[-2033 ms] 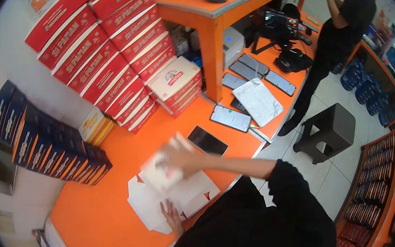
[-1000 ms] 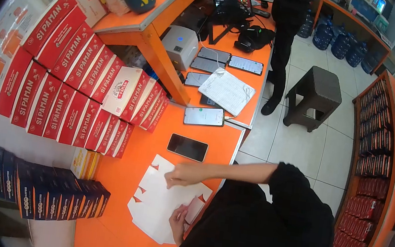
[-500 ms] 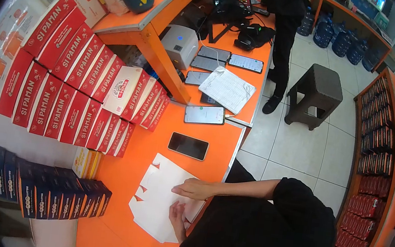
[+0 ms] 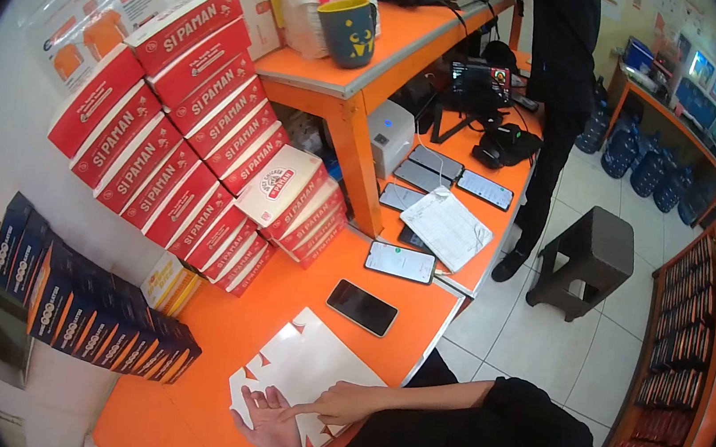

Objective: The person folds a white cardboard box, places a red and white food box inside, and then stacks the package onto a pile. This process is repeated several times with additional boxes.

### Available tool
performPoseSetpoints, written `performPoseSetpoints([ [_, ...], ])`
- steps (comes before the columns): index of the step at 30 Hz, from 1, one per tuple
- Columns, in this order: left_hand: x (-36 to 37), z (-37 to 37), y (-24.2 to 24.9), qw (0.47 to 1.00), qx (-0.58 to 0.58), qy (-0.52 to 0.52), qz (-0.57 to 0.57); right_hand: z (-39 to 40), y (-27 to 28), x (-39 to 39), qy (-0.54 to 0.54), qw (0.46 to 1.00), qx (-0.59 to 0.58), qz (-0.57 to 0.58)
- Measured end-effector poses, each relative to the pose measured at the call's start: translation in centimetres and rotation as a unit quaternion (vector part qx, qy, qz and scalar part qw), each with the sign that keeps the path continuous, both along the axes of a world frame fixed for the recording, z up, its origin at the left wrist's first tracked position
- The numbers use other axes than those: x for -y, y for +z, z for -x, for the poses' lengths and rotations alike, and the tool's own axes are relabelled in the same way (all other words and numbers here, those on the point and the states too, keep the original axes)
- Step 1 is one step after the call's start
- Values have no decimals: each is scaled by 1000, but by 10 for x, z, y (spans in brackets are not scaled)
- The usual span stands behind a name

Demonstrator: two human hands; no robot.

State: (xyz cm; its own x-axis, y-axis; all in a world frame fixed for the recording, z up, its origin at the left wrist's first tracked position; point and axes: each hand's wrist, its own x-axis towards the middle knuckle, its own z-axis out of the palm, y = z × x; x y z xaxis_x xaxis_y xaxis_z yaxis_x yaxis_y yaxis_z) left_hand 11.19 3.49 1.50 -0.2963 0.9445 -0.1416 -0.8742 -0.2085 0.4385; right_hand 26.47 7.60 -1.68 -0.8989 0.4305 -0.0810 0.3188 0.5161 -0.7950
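Observation:
A flat white cardboard box blank, with reddish notches along its edges, lies on the orange table. Palm up above the blank is my left hand, its fingers stretched and apart, holding nothing. My right hand reaches in from the right with the index finger extended against the left hand near the base of its fingers. The right hand's other fingers are loosely curled and hold nothing visible. A dark-screened phone lies just beyond the blank.
Stacked red boxes and dark blue boxes stand along the wall. Several phones lie near a paper pad. A mug sits on the raised shelf. A stool and another person in black are beyond.
The view has shifted, so the scene sits lower. My left hand has turned palm up and opened, and my right index finger now touches it. Before, the hands were apart over the blank.

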Motion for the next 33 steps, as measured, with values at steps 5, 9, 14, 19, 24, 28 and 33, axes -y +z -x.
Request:
performPoseSetpoints([
  [5,8,14,-57,936,-345,-18,64,-10,-67,5,-24,988,63,-136],
  [9,42,21,-118,579,-759,-294,55,-41,-115,-3,15,963,166,-213],
  [14,51,26,-155,606,-737,-299,13,-59,-117,-13,1,993,88,-83],
  [19,44,31,-134,767,-503,-367,154,-60,-82,-27,-68,997,-40,-24],
  [24,39,33,-127,829,-444,-314,131,-72,-74,-45,-73,985,-111,111],
  [28,32,39,-129,863,-353,-314,178,-79,-71,-49,-87,985,-139,52],
  [33,21,20,-101,826,-465,-291,129,-73,-68,-47,-137,984,-115,26],
])
